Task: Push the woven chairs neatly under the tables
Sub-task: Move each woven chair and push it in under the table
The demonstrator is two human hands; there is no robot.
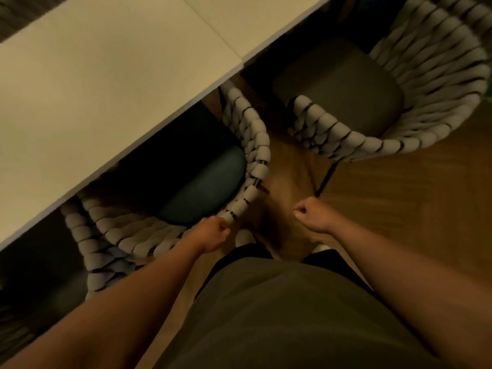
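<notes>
A woven chair (250, 145) with thick grey rope weave and a dark teal seat cushion stands partly under the pale table (111, 83). My left hand (213, 233) is closed against the rim of this chair's curved back. A second woven chair (436, 75) with a grey seat stands to the right, its front under the table edge. My right hand (310, 214) is a closed fist over the wooden floor between the two chairs, touching neither. The image is blurred by motion.
A third woven chair back (87, 251) shows at the lower left beside the first. Wooden floor (399, 209) spreads to the right. A dark chair leg (326, 179) of the right chair stands close to my right hand. My torso fills the bottom.
</notes>
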